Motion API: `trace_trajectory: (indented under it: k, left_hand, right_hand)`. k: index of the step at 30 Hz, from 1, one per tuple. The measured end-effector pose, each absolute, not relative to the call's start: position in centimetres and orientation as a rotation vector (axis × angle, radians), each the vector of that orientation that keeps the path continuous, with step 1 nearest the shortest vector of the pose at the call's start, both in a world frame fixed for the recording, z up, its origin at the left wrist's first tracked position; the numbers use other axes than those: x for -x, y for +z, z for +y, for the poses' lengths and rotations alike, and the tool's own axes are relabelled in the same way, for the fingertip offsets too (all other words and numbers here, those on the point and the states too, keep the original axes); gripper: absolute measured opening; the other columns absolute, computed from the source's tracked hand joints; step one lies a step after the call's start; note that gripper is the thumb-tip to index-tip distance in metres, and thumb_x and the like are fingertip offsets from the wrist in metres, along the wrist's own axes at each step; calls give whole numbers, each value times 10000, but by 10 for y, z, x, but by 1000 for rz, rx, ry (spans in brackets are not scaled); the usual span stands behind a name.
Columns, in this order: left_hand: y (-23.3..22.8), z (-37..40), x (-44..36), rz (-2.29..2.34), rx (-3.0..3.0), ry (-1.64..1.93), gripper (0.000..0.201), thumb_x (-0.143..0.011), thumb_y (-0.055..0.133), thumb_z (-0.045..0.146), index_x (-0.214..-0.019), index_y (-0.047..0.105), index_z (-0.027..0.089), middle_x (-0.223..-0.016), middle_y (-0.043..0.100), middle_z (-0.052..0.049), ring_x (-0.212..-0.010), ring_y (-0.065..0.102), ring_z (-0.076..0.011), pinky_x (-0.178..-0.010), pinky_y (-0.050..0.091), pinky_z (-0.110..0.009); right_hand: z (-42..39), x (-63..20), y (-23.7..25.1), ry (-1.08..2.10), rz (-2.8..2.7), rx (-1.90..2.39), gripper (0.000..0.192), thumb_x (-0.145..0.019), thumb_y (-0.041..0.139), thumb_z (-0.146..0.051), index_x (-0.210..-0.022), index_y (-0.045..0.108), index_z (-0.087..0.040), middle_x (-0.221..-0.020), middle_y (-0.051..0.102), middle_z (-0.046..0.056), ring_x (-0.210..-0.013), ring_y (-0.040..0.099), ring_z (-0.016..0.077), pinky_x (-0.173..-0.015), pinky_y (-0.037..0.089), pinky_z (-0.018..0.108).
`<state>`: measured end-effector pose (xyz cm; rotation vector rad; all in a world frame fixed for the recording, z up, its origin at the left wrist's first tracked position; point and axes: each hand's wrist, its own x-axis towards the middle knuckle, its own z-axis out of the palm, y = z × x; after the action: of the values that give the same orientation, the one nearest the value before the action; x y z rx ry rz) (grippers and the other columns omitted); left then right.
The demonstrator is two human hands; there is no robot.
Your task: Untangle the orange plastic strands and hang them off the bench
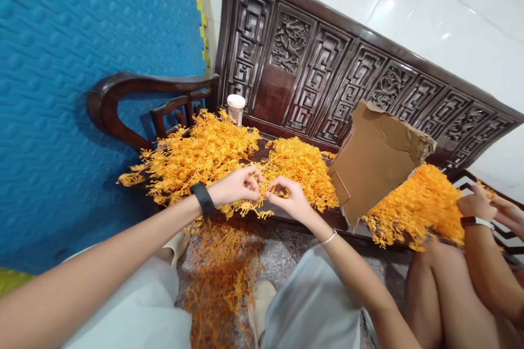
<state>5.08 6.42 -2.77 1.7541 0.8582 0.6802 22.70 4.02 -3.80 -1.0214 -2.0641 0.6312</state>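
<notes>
My left hand, with a black band on the wrist, is closed in a pinch over the bench seat. Facing it closely, my right hand also pinches, thumb against forefinger, a thin bracelet on its wrist. Between the fingertips shows a small orange plastic piece, its exact shape too small to make out. Behind my left hand lies a large heap of branching orange plastic pieces. A second heap of the same pieces lies just beyond my right hand.
A torn cardboard piece stands tilted between heaps. Right of it, another person's hands are by a further orange heap. A white-lidded tub stands against the carved wooden backrest. More orange pieces lie below, between my feet.
</notes>
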Motion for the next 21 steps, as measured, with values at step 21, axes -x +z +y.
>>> trace_trajectory:
  k: [21]
  left_hand:
    - [-41, 45, -35, 1120, -1781, 776, 254, -602, 524, 208, -827, 407, 199, -486, 429, 93, -453, 407, -97, -483, 325, -211]
  right_hand:
    - [83, -323, -48, -90, -1696, 1433, 119, -745, 460, -234, -654, 489, -162, -628, 476, -3, -540, 408, 101, -551, 335, 237]
